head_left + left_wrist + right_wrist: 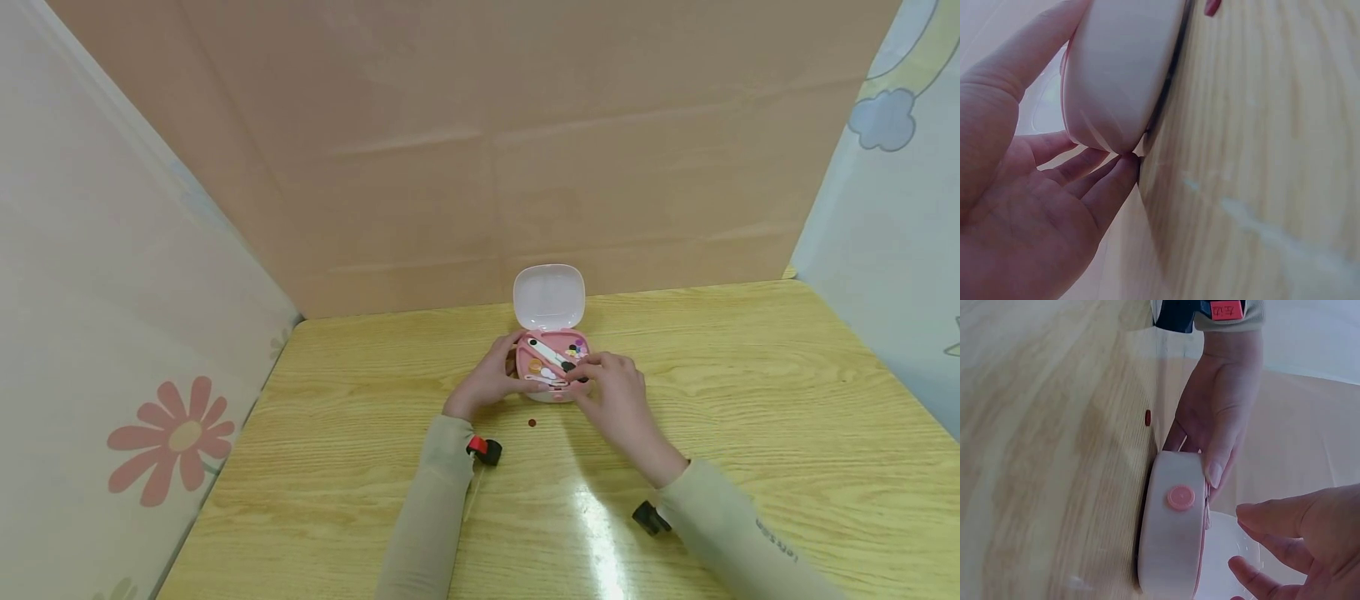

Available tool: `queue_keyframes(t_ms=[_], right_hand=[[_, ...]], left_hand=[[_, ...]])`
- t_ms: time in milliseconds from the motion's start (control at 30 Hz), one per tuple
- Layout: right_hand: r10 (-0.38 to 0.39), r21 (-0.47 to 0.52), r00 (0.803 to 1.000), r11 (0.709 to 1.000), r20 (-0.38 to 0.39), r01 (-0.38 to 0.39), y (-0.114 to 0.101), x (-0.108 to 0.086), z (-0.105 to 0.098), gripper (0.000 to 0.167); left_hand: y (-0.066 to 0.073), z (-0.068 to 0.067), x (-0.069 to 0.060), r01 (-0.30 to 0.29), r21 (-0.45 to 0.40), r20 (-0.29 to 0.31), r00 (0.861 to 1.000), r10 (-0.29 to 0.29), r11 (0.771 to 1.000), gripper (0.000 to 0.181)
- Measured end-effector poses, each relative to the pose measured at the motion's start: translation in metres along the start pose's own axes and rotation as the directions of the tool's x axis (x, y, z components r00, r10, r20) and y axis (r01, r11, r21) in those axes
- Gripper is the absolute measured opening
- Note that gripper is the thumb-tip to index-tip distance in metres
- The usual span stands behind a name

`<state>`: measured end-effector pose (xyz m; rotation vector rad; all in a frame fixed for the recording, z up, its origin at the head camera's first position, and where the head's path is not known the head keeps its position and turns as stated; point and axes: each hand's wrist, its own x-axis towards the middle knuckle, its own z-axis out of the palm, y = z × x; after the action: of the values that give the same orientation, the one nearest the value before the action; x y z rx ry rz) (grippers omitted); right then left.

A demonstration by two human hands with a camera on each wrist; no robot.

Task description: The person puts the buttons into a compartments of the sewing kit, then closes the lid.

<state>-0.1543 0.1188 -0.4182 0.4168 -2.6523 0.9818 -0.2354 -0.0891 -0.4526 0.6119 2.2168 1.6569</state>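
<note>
A small pink-and-white storage box [557,396] stands on the table with its lid [550,297] raised at the back. In its pink tray lie a long white item [547,352] set diagonally and several small coloured pieces [576,348]. My left hand [489,382] grips the box's left side, thumb at the front rim and fingers around the wall, as the left wrist view also shows. My right hand [618,398] hovers over the box's front right part, fingers bent towards the tray. In the right wrist view its thumb and fingers are apart, and I see nothing between them.
A small dark red disc [532,422] lies on the wooden table [337,467] in front of the box. A brown panel [487,167] rises behind the table, and patterned walls [90,275] flank it. Black camera mounts [651,517] sit at both wrists.
</note>
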Motion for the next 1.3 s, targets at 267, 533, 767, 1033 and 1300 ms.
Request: queue_keyframes(t_ms=[267, 533, 767, 1033, 1300], right_hand=[[-0.032, 0.015, 0.999, 0.999, 0.004, 0.032, -0.006, -0.007, 0.005, 0.012], [-0.068, 0.038, 0.997, 0.997, 0.031, 0.067, -0.012, -0.010, 0.011, 0.015], [-0.066, 0.054, 0.997, 0.997, 0.045, 0.063, -0.014, -0.014, 0.020, 0.021], [-0.076, 0.066, 0.995, 0.995, 0.057, 0.072, -0.017, -0.020, 0.031, 0.019], [-0.089, 0.090, 0.996, 0.992, 0.019, 0.087, -0.021, -0.026, 0.038, 0.020]], left_hand=[[0.000, 0.001, 0.000, -0.023, 0.018, 0.003, 1.000, 0.023, 1.000, 0.090], [0.000, 0.001, 0.002, -0.015, 0.001, 0.003, 1.000, 0.015, 1.000, 0.089], [0.000, 0.000, 0.001, -0.017, 0.028, 0.001, 1.000, 0.017, 0.999, 0.090], [-0.006, 0.000, 0.002, -0.002, 0.031, -0.001, 1.000, 0.002, 1.000, 0.090], [-0.006, 0.000, 0.000, -0.002, 0.025, -0.006, 1.000, 0.002, 1.000, 0.092]])
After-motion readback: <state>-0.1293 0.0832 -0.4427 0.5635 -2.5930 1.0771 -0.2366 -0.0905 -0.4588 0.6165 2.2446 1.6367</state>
